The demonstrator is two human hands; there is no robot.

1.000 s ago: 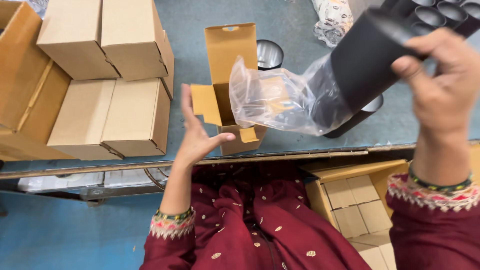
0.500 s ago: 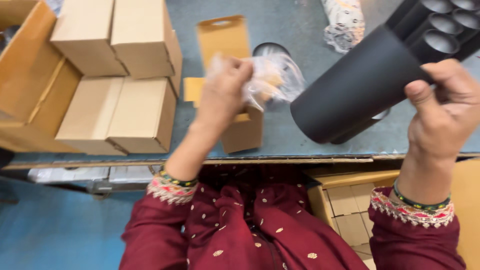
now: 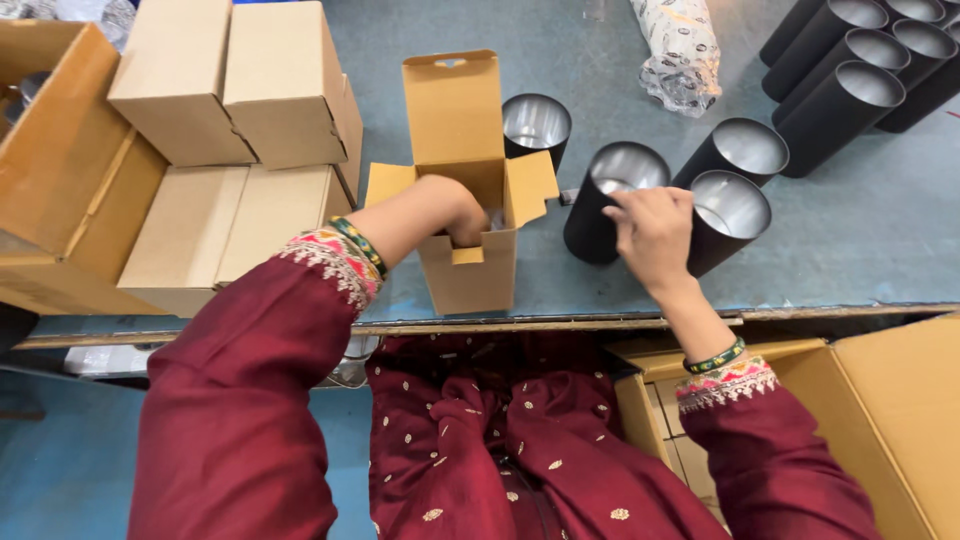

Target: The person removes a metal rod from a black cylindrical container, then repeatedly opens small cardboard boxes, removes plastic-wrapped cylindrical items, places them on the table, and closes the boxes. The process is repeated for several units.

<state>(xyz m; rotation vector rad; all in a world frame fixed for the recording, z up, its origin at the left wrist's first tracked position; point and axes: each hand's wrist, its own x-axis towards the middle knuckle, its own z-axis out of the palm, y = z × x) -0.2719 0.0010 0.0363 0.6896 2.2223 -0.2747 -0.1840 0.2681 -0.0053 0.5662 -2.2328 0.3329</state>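
**Inspector A:** At the near edge of the blue-grey bench (image 3: 880, 250), an open carton (image 3: 462, 190) stands upright with its top flaps spread. The left hand (image 3: 455, 212) is plunged into its mouth; the fingers are hidden below the rim, so I cannot tell whether they are closed on anything.

**Inspector B:** And the right hand (image 3: 652, 228)?

**Inspector A:** It rests on the rim of a black tumbler (image 3: 610, 205) with a bright metal lining, standing upright just right of the carton. The fingers curl over the lip, touching it. Whether the grasp is firm I cannot confirm.

**Inspector B:** Which step do you judge this to be?

**Inspector A:** Packing, at the loading stage: the carton is being readied inside while the tumbler is picked up. The tumbler is on the bench, not yet in the carton.

**Inspector B:** What does the next move call for?

**Inspector A:** In my judgement, a secure hold on the tumbler, the left hand clear of the opening, and a straight lowering between the flaps. More tumblers (image 3: 730, 175) stand close by; a careless lift could knock them. Closed cartons (image 3: 240, 90) are stacked to the left.
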